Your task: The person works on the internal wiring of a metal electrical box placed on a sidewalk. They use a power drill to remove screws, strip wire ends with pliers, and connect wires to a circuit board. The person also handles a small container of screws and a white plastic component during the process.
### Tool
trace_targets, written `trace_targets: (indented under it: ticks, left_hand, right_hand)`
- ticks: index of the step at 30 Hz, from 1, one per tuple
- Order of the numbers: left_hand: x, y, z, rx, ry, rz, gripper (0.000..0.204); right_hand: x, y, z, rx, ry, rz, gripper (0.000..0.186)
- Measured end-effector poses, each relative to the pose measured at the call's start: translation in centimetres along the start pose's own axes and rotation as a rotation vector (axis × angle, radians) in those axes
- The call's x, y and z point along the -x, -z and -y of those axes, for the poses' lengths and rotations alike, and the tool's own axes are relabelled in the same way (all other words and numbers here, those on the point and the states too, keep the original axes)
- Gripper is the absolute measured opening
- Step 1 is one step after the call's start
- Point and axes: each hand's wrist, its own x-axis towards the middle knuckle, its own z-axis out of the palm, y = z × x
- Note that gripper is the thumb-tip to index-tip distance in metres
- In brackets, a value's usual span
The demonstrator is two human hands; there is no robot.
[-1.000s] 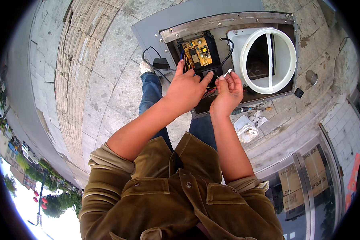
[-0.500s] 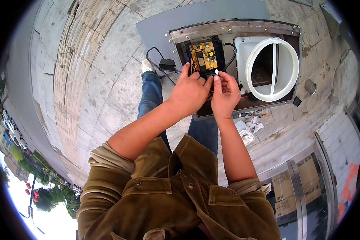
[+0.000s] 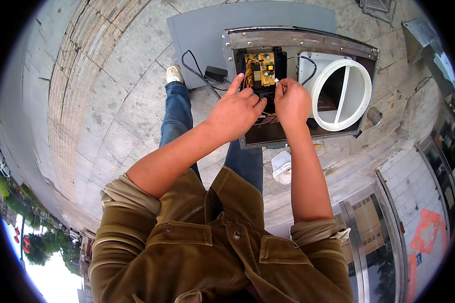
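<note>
While your brown jacket [image 3: 197,252] takes up the nearest part of the view, your forearms reach out past it, with a white bundle [image 3: 281,166] on the ground beside the right one; beyond that runs the near edge of the open metal box [image 3: 268,37], and both hands are inside its outline.

Your left hand [image 3: 235,112] is partly spread, forefinger straight toward the left side of the yellow circuit board [image 3: 260,70], other fingers bent; you cannot tell from here whether it grips anything; coloured wires [image 3: 270,118] show in the narrow gap between your hands. Your right hand [image 3: 292,103] is closed, thumb and forefinger pinching a small white piece [image 3: 276,80] at the board's right edge; the white round collar [image 3: 365,96] sits just beside that hand, leaving little room on its right, and a black cable [image 3: 314,65] loops between board and collar.

Outside the right wall stands a metal cup [image 3: 374,115]; near the left wall lies a black adapter [image 3: 216,74]; past the far bolted edge stretches a grey panel [image 3: 202,30], with broad stone paving [image 3: 116,96] to your left.
</note>
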Motion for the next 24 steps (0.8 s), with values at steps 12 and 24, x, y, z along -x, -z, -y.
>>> trace_targets:
  ticks: [12, 24]
  left_hand:
    - [0.6, -0.4, 0.6, 0.1, -0.028, -0.059, 0.033]
    - [0.9, -0.6, 1.3, 0.183, -0.053, -0.123, 0.025]
  right_hand:
    - [-2.2, 0.3, 1.7, 0.28, -0.037, 0.183, 0.016]
    - [-3.0, 0.2, 2.4, 0.365, -0.002, 0.247, 0.017]
